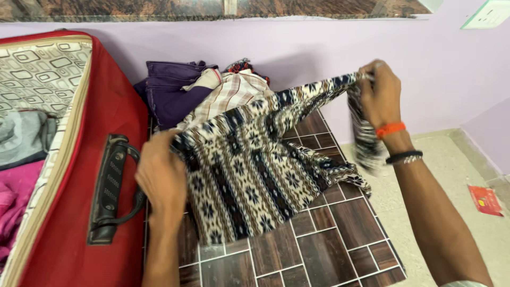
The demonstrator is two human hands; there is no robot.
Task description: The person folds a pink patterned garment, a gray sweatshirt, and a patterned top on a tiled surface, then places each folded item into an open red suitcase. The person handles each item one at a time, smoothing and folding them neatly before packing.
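Note:
A patterned knit garment [249,165] in cream, navy and brown hangs stretched between both hands above a brown tiled surface [319,250]. My left hand [159,175] grips its lower left edge, close to the suitcase handle. My right hand [380,93] pinches the upper right corner, raised higher, with an orange band and dark bracelets on the wrist. The lower part of the garment drapes onto the tiles.
An open red suitcase [101,117] with a black handle [111,186] stands at left, with grey and pink clothes inside. A pile of purple and checked clothes [202,90] lies behind the garment against the lilac wall. A red card [484,200] lies on the floor at right.

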